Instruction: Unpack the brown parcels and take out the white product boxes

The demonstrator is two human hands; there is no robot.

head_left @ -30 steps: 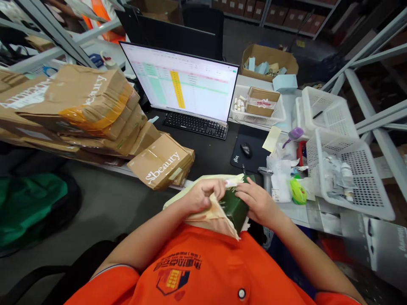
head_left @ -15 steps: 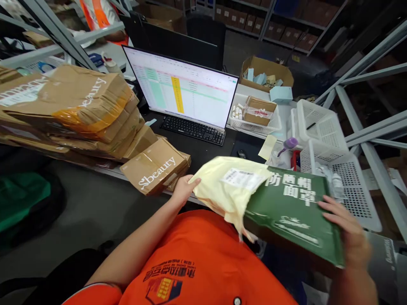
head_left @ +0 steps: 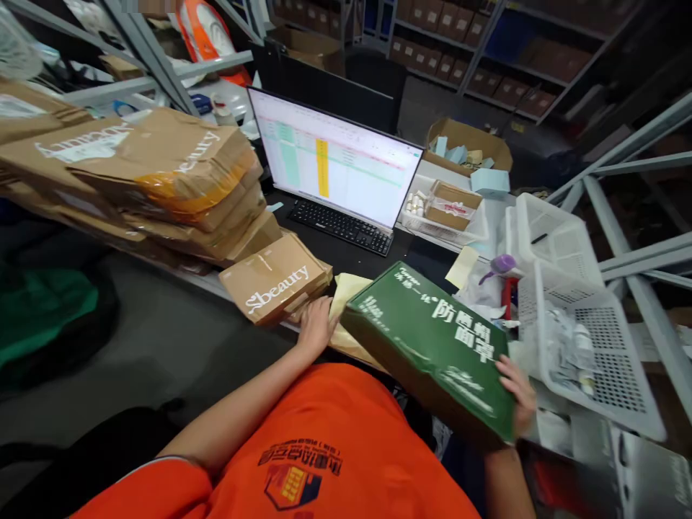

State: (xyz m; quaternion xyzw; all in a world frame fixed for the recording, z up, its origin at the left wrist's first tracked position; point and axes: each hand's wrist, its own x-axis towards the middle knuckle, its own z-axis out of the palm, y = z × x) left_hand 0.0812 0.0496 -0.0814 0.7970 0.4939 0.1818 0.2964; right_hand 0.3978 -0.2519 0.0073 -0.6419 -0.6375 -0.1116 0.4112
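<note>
Right fingers [head_left: 507,371] clamp a green box [head_left: 419,342]; left fingers [head_left: 323,310] pinch a yellow bag [head_left: 349,288] partly hidden by the box.

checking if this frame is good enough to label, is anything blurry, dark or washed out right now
Head view: the right hand is blurred, and some lettering on the green box looks smeared; head view: the monitor glows bright, its small text unreadable; head view: the shelving at the back is dim.

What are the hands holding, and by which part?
Right hand: the green box, by its right end. Left hand: the yellow bag, by its left edge.
</note>
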